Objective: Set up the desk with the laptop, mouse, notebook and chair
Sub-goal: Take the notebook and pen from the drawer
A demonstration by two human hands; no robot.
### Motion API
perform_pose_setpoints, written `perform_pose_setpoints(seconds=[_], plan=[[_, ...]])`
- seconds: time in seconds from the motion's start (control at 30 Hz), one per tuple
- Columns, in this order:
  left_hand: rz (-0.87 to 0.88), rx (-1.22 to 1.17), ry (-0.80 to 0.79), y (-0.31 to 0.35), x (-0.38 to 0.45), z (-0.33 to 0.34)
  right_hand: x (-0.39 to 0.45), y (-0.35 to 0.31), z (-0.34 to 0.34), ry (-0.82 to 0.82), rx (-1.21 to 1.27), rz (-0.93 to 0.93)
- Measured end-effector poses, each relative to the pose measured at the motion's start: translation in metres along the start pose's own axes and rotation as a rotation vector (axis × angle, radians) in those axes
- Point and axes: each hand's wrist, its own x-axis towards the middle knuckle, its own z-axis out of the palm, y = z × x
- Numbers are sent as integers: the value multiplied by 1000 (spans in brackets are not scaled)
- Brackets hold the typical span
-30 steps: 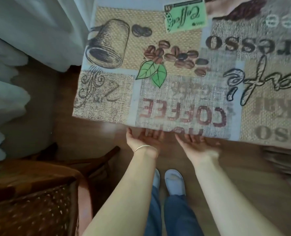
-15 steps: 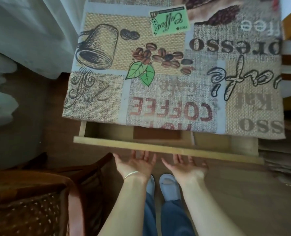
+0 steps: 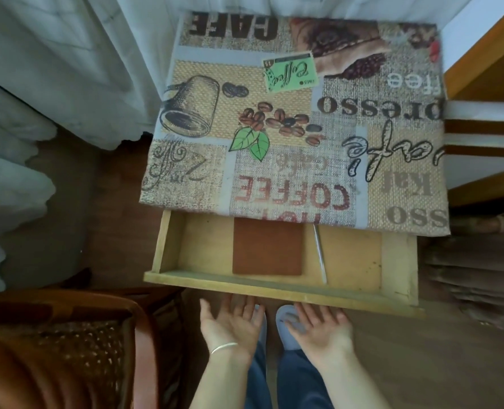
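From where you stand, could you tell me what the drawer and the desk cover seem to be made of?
The drawer looks like pale, bare wood with a matte, scuffed finish. The desk cover shows a printed burlap weave; its smooth lie suggests oilcloth, possibly fabric.

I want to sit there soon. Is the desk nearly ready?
Not nearly. The wooden drawer is open, showing a brown flat notebook and thin silver pen. Both hands, left and right, are empty. The coffee-print tablecloth is bare; no laptop or mouse in sight.
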Motion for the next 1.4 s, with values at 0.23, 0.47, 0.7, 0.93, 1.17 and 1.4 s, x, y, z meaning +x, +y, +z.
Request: perform_pose_setpoints(seconds=[0.23, 0.47, 0.7, 0.93, 1.17, 1.4], plan=[[676, 739, 106, 20, -75, 15, -85, -13, 2, 105, -937, -293], [1184, 1844, -264, 28, -62, 61, -90, -38, 42, 7, -1787, -1128], [946, 2463, -60, 34, 16, 105, -6, -51, 87, 158, -2227, -918], [922, 2315, -25, 36, 47, 112, 36, -53, 96, 191, -2078, -1015], [908, 2124, 42, 31, 49, 114, 38, -42, 107, 149, -1599, -993], [862, 1899, 62, 30, 53, 113, 48, -16, 111, 169, -1432, -910]])
